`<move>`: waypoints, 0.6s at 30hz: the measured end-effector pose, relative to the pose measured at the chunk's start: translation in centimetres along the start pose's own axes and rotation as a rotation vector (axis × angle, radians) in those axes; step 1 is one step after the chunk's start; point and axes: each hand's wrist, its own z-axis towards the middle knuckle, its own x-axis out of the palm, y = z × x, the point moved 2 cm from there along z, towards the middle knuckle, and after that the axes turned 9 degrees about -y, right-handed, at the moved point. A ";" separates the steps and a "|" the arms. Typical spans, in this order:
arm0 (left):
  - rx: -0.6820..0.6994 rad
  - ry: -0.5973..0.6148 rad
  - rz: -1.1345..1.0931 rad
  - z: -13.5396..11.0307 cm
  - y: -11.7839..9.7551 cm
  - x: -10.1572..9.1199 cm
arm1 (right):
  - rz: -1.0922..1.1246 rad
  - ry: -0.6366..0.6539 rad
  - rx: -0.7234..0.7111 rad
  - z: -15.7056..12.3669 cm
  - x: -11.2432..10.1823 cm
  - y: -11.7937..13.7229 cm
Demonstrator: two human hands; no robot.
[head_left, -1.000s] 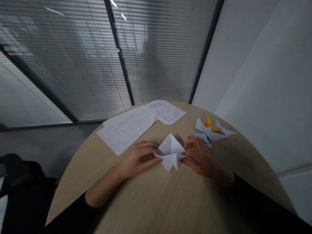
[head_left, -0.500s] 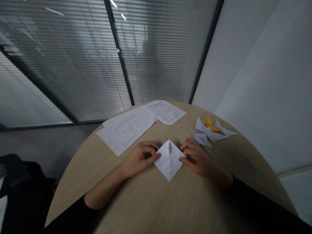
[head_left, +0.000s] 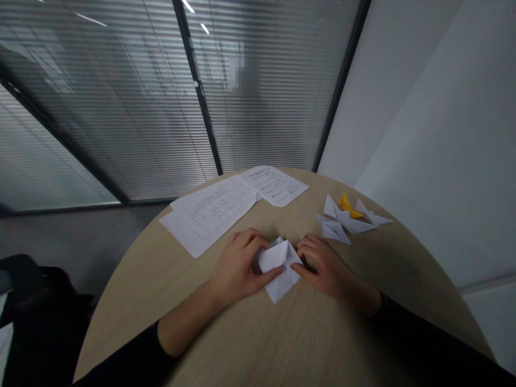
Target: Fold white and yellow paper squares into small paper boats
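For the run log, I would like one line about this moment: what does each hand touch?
left hand: on folded white paper | right hand: fingers at its right edge | nearby: printed forms

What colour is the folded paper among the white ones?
The folded paper is yellow, best seen in the head view.

White origami paper (head_left: 280,269) on wood-grain pale table (head_left: 322,333).
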 end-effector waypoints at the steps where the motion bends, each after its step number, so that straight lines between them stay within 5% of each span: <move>1: 0.036 -0.028 0.026 0.0 -0.3 -0.1 | -0.001 0.006 -0.010 0.0 0.0 0.1; 8: 0.159 -0.041 0.079 0.2 -0.3 -0.5 | 0.007 0.052 -0.031 0.3 -0.2 0.7; 18: 0.098 -0.106 0.026 0.3 -0.3 -1.0 | 0.000 -0.021 -0.013 0.1 0.0 0.2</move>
